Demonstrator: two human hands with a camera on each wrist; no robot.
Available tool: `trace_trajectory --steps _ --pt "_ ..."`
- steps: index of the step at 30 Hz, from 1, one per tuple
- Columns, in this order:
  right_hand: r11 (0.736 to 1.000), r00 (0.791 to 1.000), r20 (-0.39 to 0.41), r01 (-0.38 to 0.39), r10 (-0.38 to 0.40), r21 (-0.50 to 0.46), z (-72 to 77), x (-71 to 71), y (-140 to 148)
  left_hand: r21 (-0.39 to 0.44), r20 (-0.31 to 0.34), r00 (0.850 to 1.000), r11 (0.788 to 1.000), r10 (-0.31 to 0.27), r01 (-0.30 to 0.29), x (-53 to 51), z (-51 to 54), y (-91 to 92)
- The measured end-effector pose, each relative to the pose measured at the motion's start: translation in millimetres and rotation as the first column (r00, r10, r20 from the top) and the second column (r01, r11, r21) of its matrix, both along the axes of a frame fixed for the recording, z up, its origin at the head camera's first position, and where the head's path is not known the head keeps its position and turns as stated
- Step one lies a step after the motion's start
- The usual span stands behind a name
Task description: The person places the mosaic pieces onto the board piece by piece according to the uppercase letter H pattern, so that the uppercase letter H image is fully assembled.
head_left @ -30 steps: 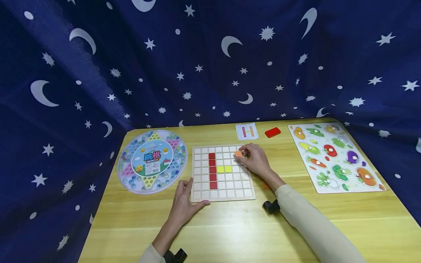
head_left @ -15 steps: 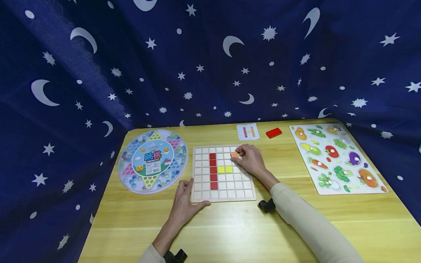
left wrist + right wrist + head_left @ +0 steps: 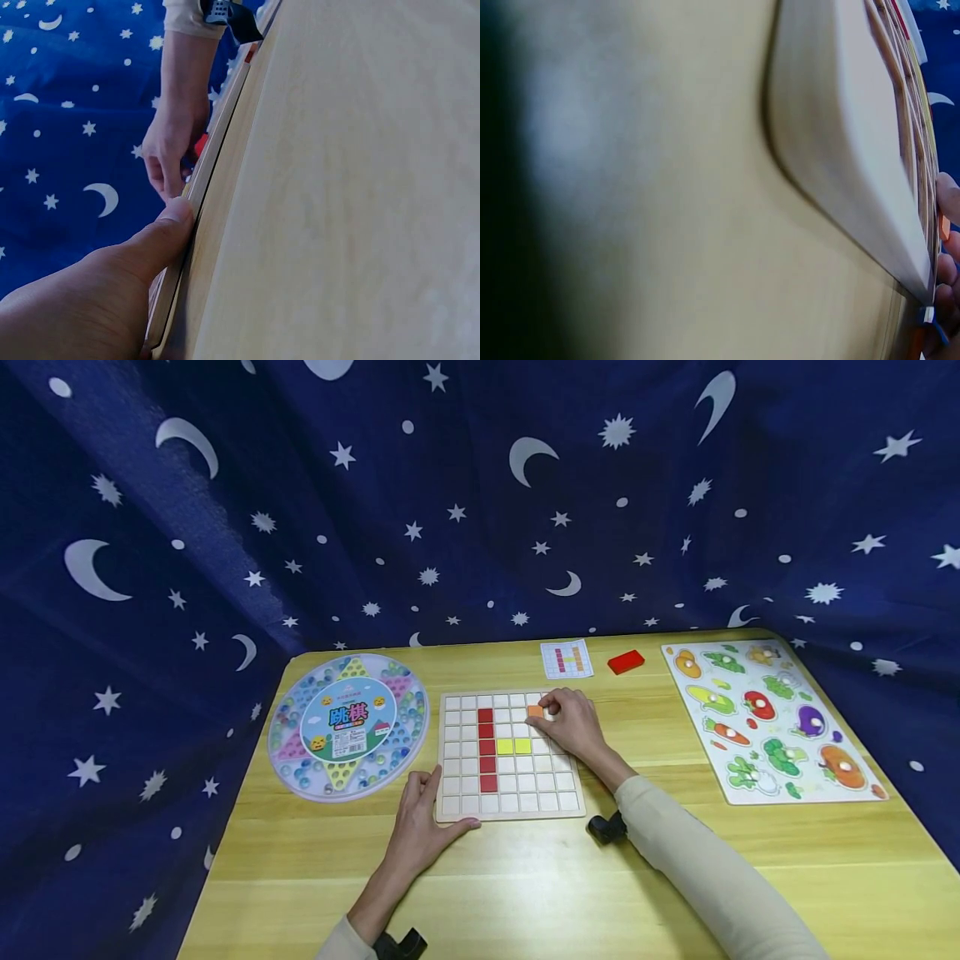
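A wooden grid board (image 3: pixel 448 814) with white square cells lies flat on the table. In it, several red tiles (image 3: pixel 487 747) form an upright column, with two yellow tiles (image 3: pixel 513 746) to their right. My right hand (image 3: pixel 577 727) pinches an orange square tile (image 3: pixel 535 712) between thumb and fingers at a cell in the upper right; in the right wrist view the orange tile (image 3: pixel 945 227) shows between the fingertips. My left hand (image 3: pixel 418 827) rests at the board's near left corner, its thumb (image 3: pixel 176 217) along the near edge and its index finger against the left edge.
A small pattern card (image 3: pixel 567 660) and a red block (image 3: pixel 626 662) lie behind the board. To the left is a round Chinese checkers set (image 3: pixel 348 727) with marbles; on the right, a vegetable peg puzzle (image 3: pixel 772 718). A dark star-print curtain (image 3: pixel 480 502) hangs behind the table.
My right hand has moved slightly left with the orange tile, bringing it over the cell, then stayed nearly still. My left hand has kept its place at the corner.
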State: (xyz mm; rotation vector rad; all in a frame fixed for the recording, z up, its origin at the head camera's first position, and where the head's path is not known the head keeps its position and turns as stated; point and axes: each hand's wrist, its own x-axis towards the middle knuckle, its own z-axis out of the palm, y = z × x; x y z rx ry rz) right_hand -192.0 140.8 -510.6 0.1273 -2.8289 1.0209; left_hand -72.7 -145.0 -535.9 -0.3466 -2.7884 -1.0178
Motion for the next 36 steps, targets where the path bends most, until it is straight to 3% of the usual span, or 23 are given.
trace_trajectory --steps 36 --pt "0.998 0.998 0.017 -0.054 0.054 -0.018 -1.4 -0.8 4.4 0.012 -0.012 1.000 1.000 -0.014 0.014 0.0 -0.4 -0.9"
